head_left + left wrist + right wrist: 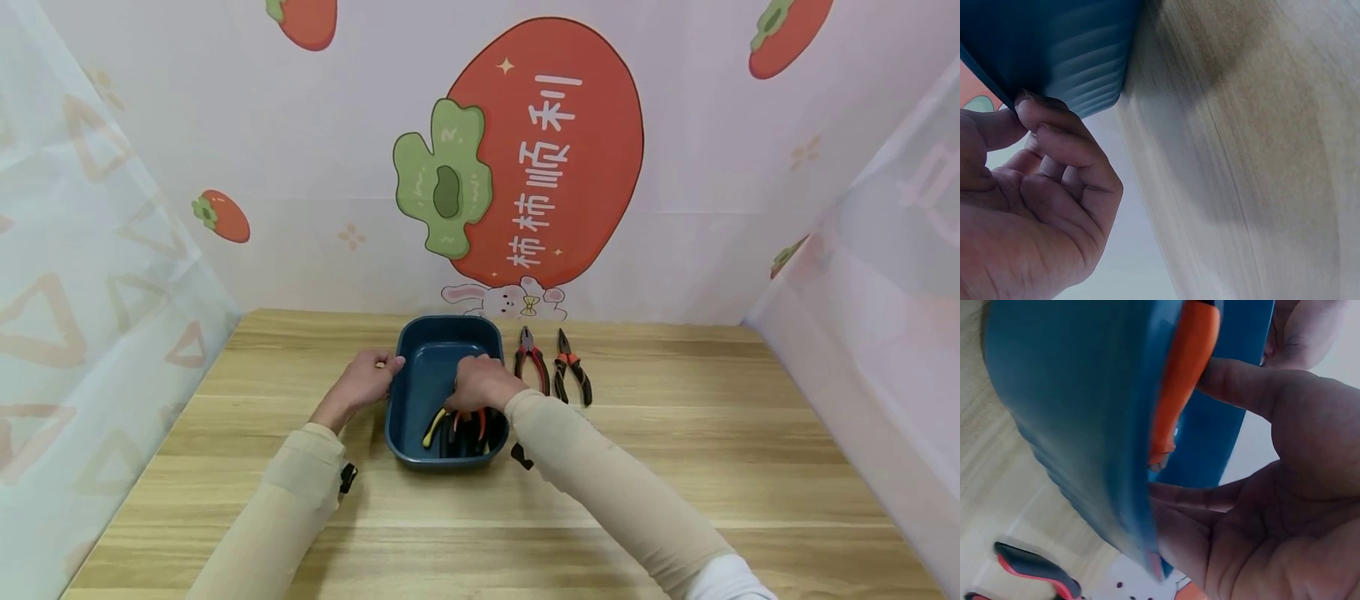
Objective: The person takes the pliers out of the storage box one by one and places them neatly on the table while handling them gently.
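Observation:
A dark blue rectangular bin [395,417] stands on the table. My left hand [366,382] pinches its left rim between thumb and curled fingers, as the left wrist view [1054,181] confirms. Inside the near right part lie several hand tools with plier-like handles, one with a yellow handle [433,428] and one with orange grips [1186,381]. My right hand [483,383] reaches down into the bin over these tools. In the right wrist view its thumb is against or close beside the orange grip. The other fingertips are hidden behind the bin wall, so a hold cannot be confirmed.
Right of the bin lie combination pliers [532,360] with red and black handles, and needle-nose pliers [572,367] with orange and black handles. The wooden table [675,450] ends at a printed backdrop [315,250], with white side sheets.

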### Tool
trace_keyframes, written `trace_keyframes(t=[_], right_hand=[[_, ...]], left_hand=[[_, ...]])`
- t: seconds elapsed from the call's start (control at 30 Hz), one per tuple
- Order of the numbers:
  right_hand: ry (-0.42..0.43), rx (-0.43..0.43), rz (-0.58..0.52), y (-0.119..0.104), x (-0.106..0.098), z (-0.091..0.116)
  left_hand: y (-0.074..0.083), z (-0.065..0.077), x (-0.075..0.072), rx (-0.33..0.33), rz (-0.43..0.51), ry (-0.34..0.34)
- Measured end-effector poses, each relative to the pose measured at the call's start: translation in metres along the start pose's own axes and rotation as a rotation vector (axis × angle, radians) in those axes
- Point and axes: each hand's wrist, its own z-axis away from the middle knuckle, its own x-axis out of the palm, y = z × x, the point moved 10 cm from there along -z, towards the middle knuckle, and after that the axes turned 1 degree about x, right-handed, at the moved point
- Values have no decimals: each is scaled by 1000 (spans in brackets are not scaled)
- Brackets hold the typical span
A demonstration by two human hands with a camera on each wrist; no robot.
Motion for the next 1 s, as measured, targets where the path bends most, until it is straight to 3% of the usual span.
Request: trace_keyframes(t=[0.4, 0.7, 1.0], right_hand=[[31, 17, -78, -1, 0, -4], [35, -69, -152, -9, 3, -4], [3, -72, -130, -12, 7, -7]], left_hand=[[1, 0, -1, -8, 1, -7], [1, 0, -1, -8, 2, -8], [1, 0, 0, 0, 4, -9]])
